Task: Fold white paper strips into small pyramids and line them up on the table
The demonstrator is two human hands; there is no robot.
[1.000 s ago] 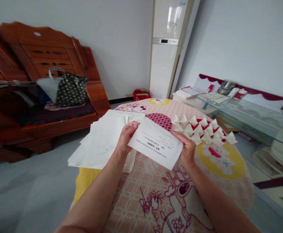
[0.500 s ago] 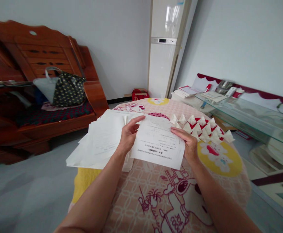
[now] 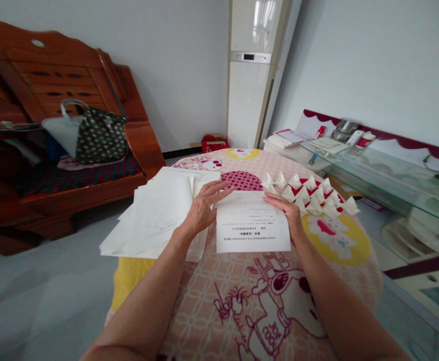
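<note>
A printed sheet of paper (image 3: pixel 254 228), its text upside down to me, lies in front of me with its far edge straight. My right hand (image 3: pixel 287 213) grips its far right corner, fingers on top and thumb hidden. At the far left corner, my left hand (image 3: pixel 203 206) has its fingers stretched out and apart, the tips at the paper's edge. Left of that hand spreads a loose stack of white paper (image 3: pixel 155 215). Several small folded paper pyramids (image 3: pixel 314 205) stand in rows beyond my right hand, on a red patch of the tablecloth.
The round table wears a pink patterned tablecloth (image 3: pixel 204 311). A glass-topped cabinet (image 3: pixel 388 175) holding books and cups stands at right. To the left is a wooden sofa (image 3: pixel 64 65) with a dark patterned bag (image 3: pixel 102 135). A tall white air conditioner (image 3: pixel 247 100) fills the corner.
The sheet has turned straighter and its far edge has come nearer, uncovering a dark pink patch of cloth. My left fingers have stretched out over its left corner. The view has shifted slightly.
</note>
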